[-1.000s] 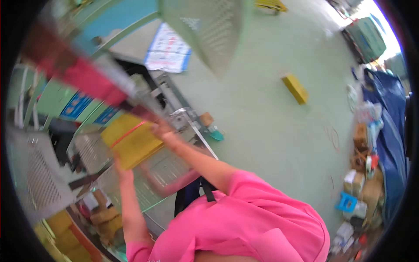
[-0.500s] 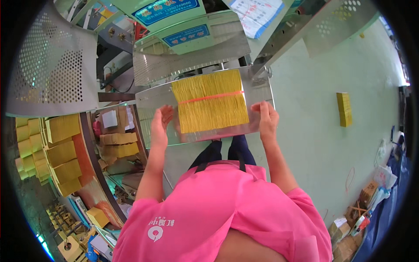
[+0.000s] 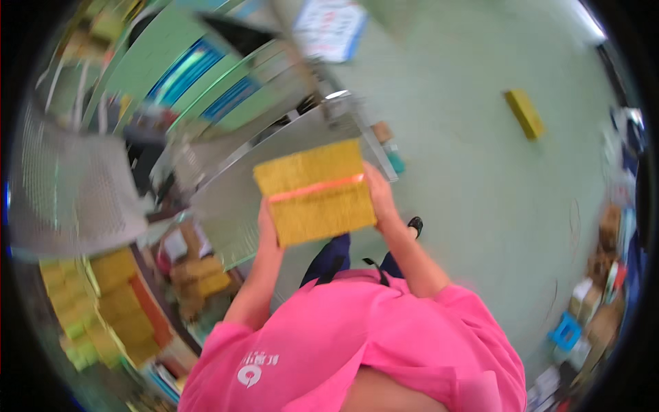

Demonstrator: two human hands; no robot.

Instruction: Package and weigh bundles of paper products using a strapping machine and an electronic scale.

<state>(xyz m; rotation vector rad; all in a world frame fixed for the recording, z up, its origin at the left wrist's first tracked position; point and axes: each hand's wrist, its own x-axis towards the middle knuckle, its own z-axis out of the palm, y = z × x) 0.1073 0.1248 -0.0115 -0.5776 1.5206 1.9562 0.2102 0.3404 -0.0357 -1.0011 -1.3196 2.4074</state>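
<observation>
A thick bundle of yellow paper [image 3: 319,213], bound round its middle by a reddish-orange band [image 3: 316,187], is held between my two hands in front of my body. My left hand [image 3: 268,223] presses against its left end, and my right hand [image 3: 377,196] grips the right end. Part of the fingers on both hands is hidden by the bundle. Behind it lies the metal tray [image 3: 226,199] of a machine, partly covered by the bundle from this view. The picture is blurred by motion.
The pale green machine [image 3: 151,75] with blue labels stands ahead to the left, beside a perforated metal guard [image 3: 82,178]. Yellow paper stacks [image 3: 120,302] fill the lower left. Another yellow bundle [image 3: 525,115] lies on the floor at right. Boxes [image 3: 607,223] line the far right.
Both hands, earlier apart at either side of the bundle, have closed on it. The bundle has come off the tray toward me. My view has turned right.
</observation>
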